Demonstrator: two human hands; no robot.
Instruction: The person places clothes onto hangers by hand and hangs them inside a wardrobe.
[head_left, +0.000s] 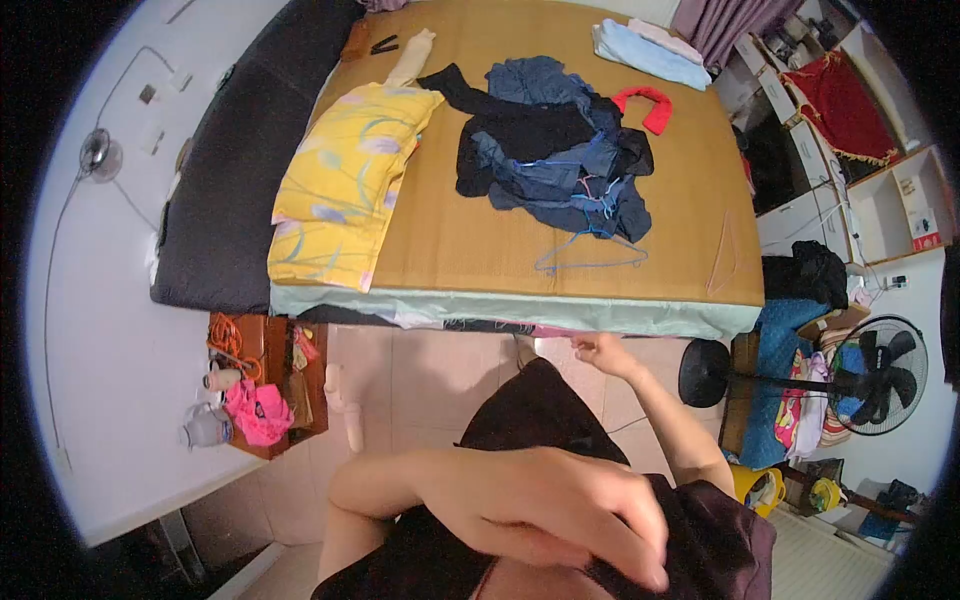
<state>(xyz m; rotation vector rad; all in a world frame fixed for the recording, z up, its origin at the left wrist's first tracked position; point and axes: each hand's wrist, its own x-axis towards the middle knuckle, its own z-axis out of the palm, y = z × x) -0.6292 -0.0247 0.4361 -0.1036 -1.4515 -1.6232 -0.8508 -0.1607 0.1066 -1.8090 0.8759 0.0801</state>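
Note:
My left hand [570, 505] is large and close to the camera, held across my body in front of my dark clothing [545, 415]. Its fingers curve loosely downward, apart from the thumb, and I see nothing in them. Beyond it, my right hand [600, 352] hangs just off the bed's front edge, fingers half bent and holding nothing visible. Nearest to that hand is the pale green sheet edge [640, 312]; contact is unclear. On the bed [440, 240] lie a heap of dark clothes [540, 135], a blue hanger [595, 265] and a pink hanger [724, 255].
Folded yellow floral fabric [345, 190] covers the bed's left side. A red curved item [655, 110] and folded light-blue cloth [650, 55] lie farther back. A standing fan [880, 375] is at right; a wooden cabinet [265, 350] with a pink bag [262, 412] is at left.

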